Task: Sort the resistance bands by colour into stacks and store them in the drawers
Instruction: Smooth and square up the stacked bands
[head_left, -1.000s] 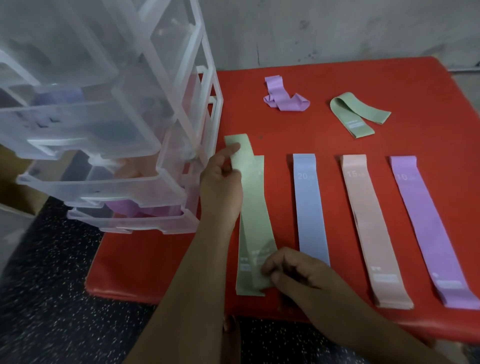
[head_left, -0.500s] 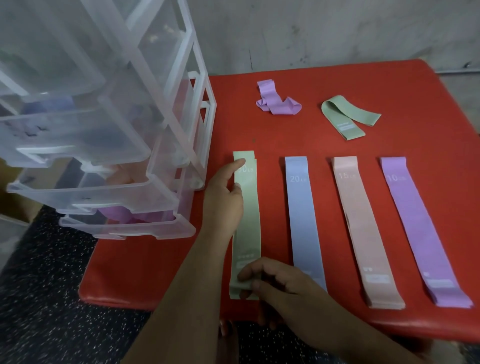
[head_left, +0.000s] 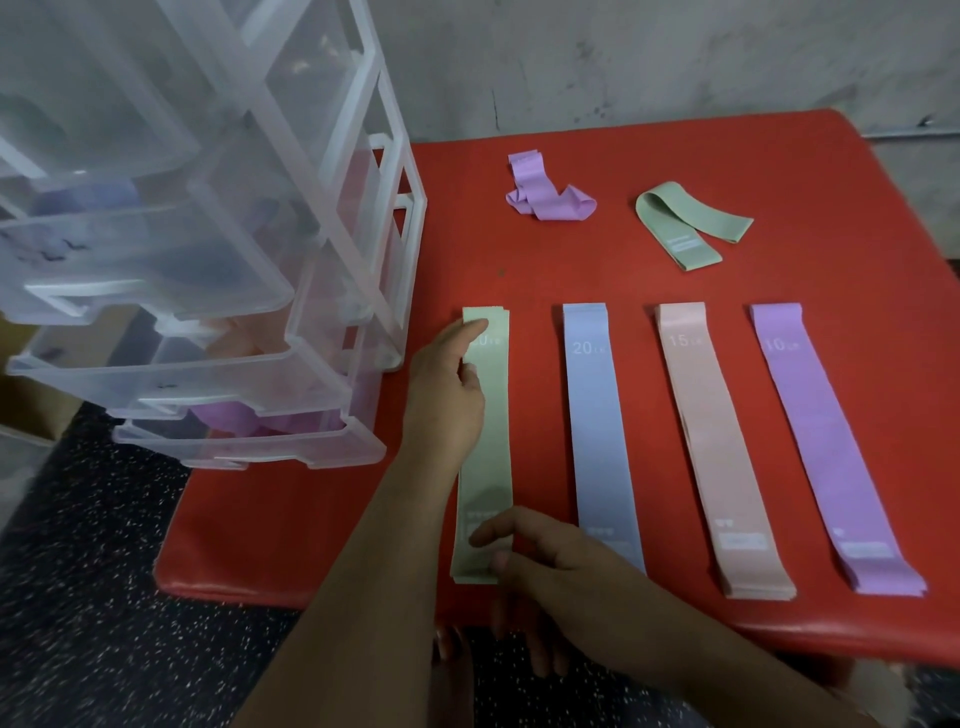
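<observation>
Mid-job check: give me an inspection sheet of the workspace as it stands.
Surface: red table, bands laid on it.
Job's things: green stack, blue stack, pink stack and purple stack side by side; loose purple band and loose green band unsorted beyond them; drawer unit at left, drawers pulled out.
Clutter: nothing seen.
Hands: left hand touches the green stack's far end; right hand pinches its near end.
Cables: nothing seen.
Surroundings: grey wall, dark speckled floor.
</observation>
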